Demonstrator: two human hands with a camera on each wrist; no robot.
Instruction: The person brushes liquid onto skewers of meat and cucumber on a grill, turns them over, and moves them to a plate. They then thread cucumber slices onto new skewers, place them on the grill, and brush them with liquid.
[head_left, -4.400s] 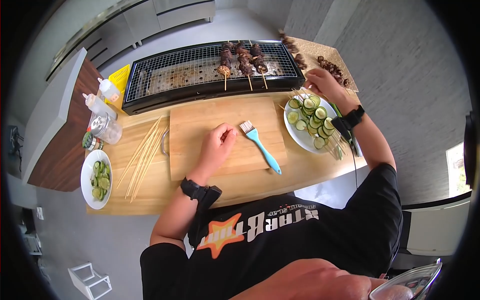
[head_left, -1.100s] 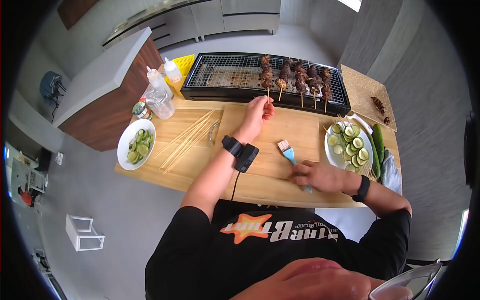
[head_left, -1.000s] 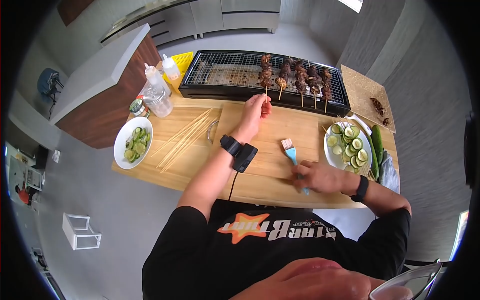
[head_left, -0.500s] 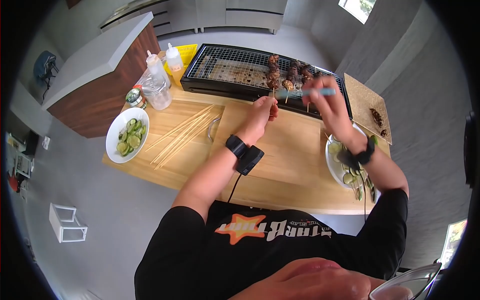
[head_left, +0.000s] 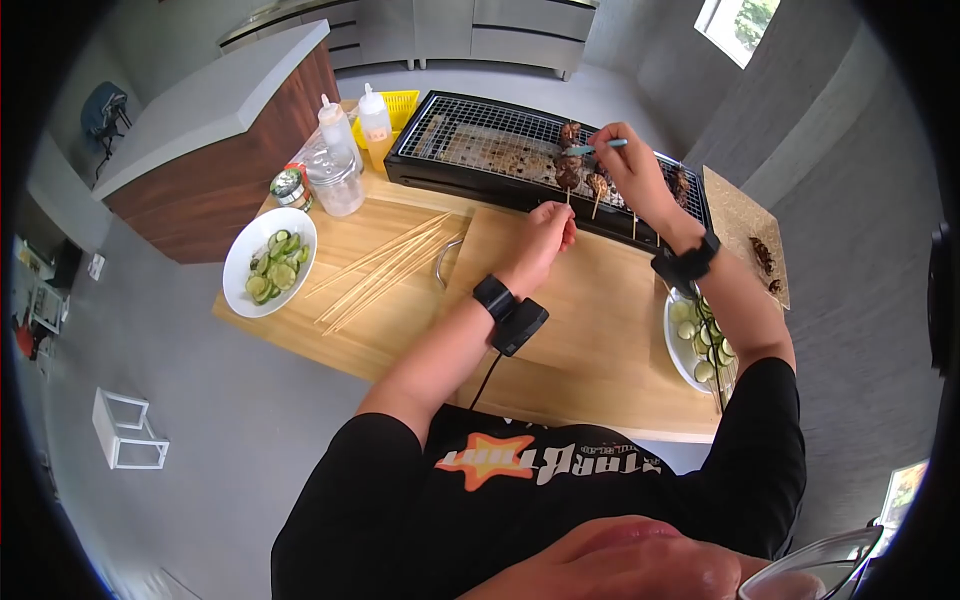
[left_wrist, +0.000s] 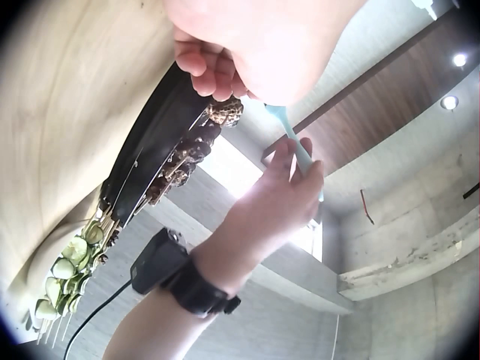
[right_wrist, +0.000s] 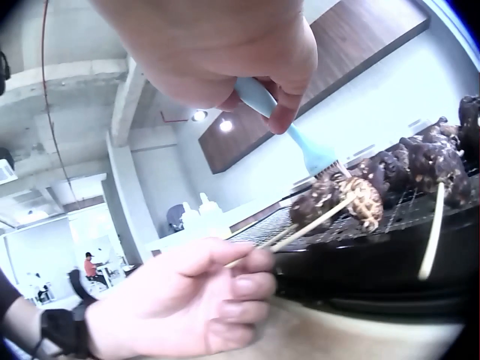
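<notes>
In the head view my left hand (head_left: 537, 245) pinches the bare stick end of a dark meat skewer (head_left: 568, 174) at the grill's front edge. My right hand (head_left: 632, 172) grips a light blue basting brush (head_left: 598, 149) over the grill (head_left: 470, 147), its head against the meat of that skewer. From the right wrist, the brush's bristles (right_wrist: 330, 171) overlap the meat beside a scored, mushroom-like piece (right_wrist: 360, 201). More meat skewers (right_wrist: 435, 166) lie to the right on the mesh, partly hidden by my right forearm in the head view.
A cutting board (head_left: 560, 320) lies before the grill. Bamboo sticks (head_left: 385, 270), a bowl of cucumber slices (head_left: 232, 270), a jar (head_left: 338, 190) and squeeze bottles (head_left: 375, 130) stand left. Under my right arm is a plate (head_left: 680, 362) of cucumber skewers; a brown tray (head_left: 740, 215) lies behind.
More skewers lie on the grill than 4.4 s ago. My right hand has lifted the brush off the board and carried it to the left skewer. My left hand keeps pinching that stick.
</notes>
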